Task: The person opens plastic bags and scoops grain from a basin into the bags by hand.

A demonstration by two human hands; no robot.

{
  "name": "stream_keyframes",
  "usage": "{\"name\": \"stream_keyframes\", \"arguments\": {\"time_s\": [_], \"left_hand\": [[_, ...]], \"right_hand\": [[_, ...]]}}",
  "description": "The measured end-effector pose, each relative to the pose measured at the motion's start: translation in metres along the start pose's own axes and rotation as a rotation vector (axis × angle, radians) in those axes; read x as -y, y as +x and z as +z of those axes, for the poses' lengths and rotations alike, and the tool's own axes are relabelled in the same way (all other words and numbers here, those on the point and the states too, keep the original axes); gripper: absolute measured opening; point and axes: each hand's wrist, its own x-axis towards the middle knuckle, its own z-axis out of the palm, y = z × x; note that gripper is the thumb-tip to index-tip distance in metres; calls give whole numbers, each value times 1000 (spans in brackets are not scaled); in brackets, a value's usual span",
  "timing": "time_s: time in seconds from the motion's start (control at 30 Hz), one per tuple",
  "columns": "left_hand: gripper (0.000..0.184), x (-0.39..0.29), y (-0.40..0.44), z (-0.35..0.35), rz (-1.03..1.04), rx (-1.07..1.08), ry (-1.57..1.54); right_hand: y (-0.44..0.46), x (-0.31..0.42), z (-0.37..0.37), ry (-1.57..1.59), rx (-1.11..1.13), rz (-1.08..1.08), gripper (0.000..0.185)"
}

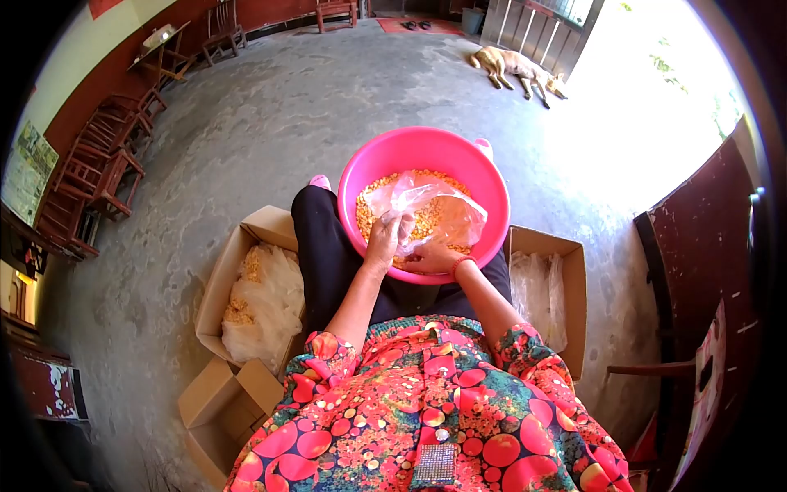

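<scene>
A pink plastic basin (492,189) rests on my lap, with yellow corn kernels (365,215) spread over its bottom. Above the kernels is a clear plastic bag (463,215), crumpled and partly spread out. My left hand (388,238) pinches the bag's edge near the basin's left side. Low in the basin, by its near rim, my right hand (436,257) lies next to the bag and the kernels. Its fingertips are partly hidden, so its grip is unclear. A red band (464,262) circles the right wrist.
Left of my legs, a cardboard box (215,283) holds bags of corn (262,299); another open box (215,394) stands nearer. To the right, a box (574,283) contains clear plastic bags (537,291). A dog (516,66) lies near the door. Wooden chairs (102,172) line the left wall.
</scene>
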Motion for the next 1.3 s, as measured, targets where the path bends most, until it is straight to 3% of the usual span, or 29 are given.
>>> {"name": "stream_keyframes", "arguments": {"time_s": [0.17, 0.23, 0.37, 0.43, 0.47, 0.57, 0.63, 0.97, 1.03, 1.13, 1.27, 1.3], "left_hand": [[20, 3, 2, -3, -21, -2, 10], [20, 4, 2, -3, -17, -15, 13], [20, 3, 2, -2, -19, -18, 21], [20, 3, 2, -1, -20, -36, 16], [20, 3, 1, -1, -19, -36, 16], [20, -1, 0, -1, -25, -22, 24], [20, -2, -1, -2, -43, 17, 22], [20, 4, 3, -3, 13, 3, 33], [21, 1, 1, -2, 4, 11, 31], [21, -2, 0, 0, 17, 18, 21], [21, -3, -1, 1, 22, 12, 27], [21, -2, 0, 1, 29, 15, 29]], "right_hand": [[8, -17, 9, 53, -3, -54, 37], [6, -14, 3, 224, 92, -20, 35], [1, -14, 0, 435, 71, -42, 28], [-4, -12, -3, 1020, 201, 73, 21], [-5, -13, -4, 1019, 201, 74, 21], [-8, -11, -8, 1207, 29, 20, 14], [-11, -6, -14, 1334, -164, 170, 14], [-3, -37, 1, 1350, -416, 240, 22], [1, -44, 7, 1481, -523, 101, 26], [1, -51, 6, 1356, -530, -61, 24], [10, -54, -1, 1606, -574, 166, 24], [26, -78, 12, 1210, -672, -18, 25]]}}
